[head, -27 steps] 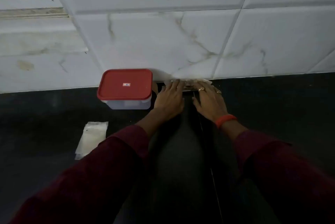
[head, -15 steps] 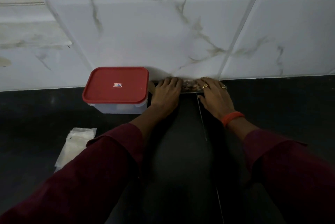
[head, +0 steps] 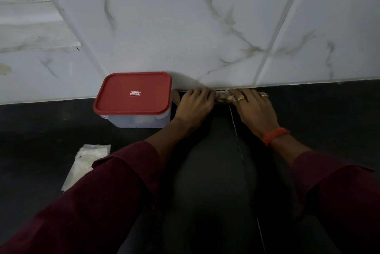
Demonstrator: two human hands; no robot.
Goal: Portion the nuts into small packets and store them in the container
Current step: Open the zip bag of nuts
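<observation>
My left hand (head: 194, 103) and right hand (head: 254, 105) each curl over one end of the bag of nuts (head: 223, 97), which lies at the back edge of the surface (head: 41, 130), against the tiled wall (head: 185, 38). If I lift it unevenly, I judge nuts could spill. The left hand could also nudge the closed container (head: 139, 121) just beside it.

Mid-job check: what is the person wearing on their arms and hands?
Both arms are in dark maroon long sleeves, the left sleeve and the right sleeve. The right wrist carries an orange band, and the right hand has gold rings on two fingers. The left hand shows no jewellery.
</observation>
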